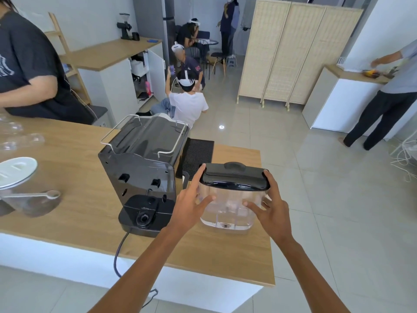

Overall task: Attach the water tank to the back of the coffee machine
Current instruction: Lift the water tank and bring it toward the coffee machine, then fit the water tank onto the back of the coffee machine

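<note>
Machine [140,168]: black, its back facing near, standing on the counter [79,213].
Tank [232,199]: clear, black lid, standing upright just right of the machine.
Left hand [191,204]: fingers spreading, touching the tank's left side and lid edge.
Right hand [273,208]: spreading, cupping the tank's right side.
Arms: reaching forward from near.
</note>
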